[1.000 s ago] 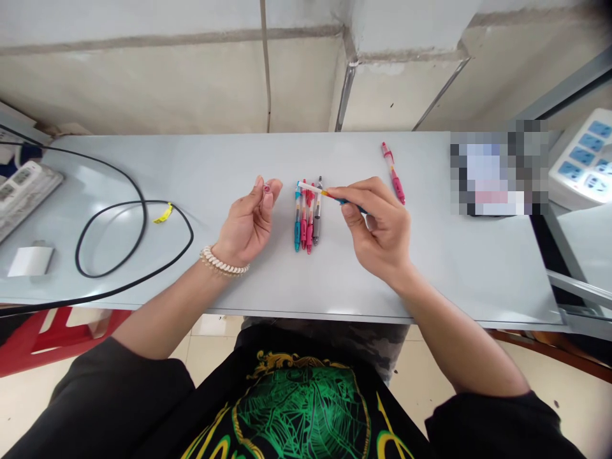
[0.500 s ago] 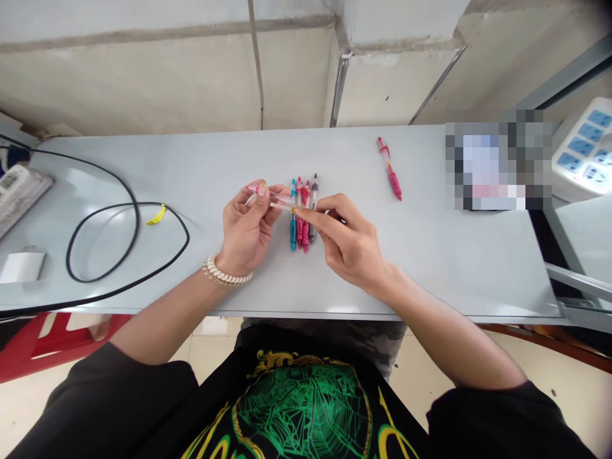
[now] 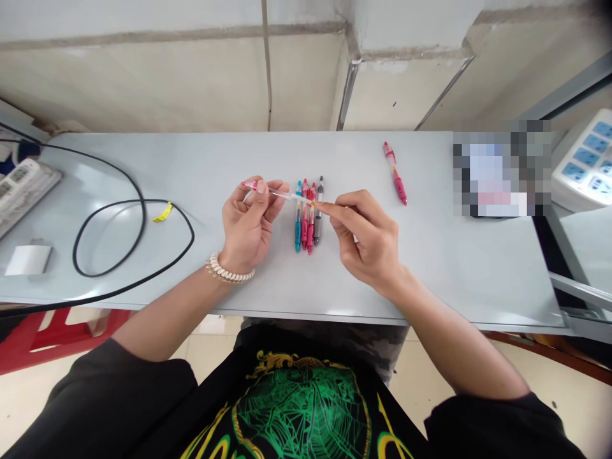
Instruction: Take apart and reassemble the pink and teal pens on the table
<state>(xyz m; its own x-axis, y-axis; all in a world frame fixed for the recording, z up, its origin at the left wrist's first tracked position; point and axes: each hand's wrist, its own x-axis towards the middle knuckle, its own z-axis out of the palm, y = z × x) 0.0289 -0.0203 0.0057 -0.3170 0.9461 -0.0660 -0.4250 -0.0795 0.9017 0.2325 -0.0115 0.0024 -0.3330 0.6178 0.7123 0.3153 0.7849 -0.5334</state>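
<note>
My left hand (image 3: 248, 220) pinches a clear pen barrel (image 3: 277, 192) with a pink end, held sideways above the table. At the barrel's open right end is a thin pale refill (image 3: 302, 199), partly inside it as far as I can tell. The fingertips of my right hand (image 3: 366, 236) close on the refill's other end. Beneath and between the hands, a teal pen (image 3: 298, 234), pink pens (image 3: 310, 236) and a grey pen (image 3: 319, 223) lie side by side. Another pink pen (image 3: 395, 173) lies apart, further back on the right.
A black cable (image 3: 143, 217) with a yellow tag (image 3: 163, 212) loops over the table (image 3: 229, 156) on the left, near a white adapter (image 3: 29, 260). A power strip (image 3: 31, 185) is at the far left. On the right are a blurred item (image 3: 488, 169) and a white socket block (image 3: 588, 159).
My right hand has moved to the right, away from my left hand. The refill, before beside the barrel, now lines up with its open end. The view has shifted slightly.
</note>
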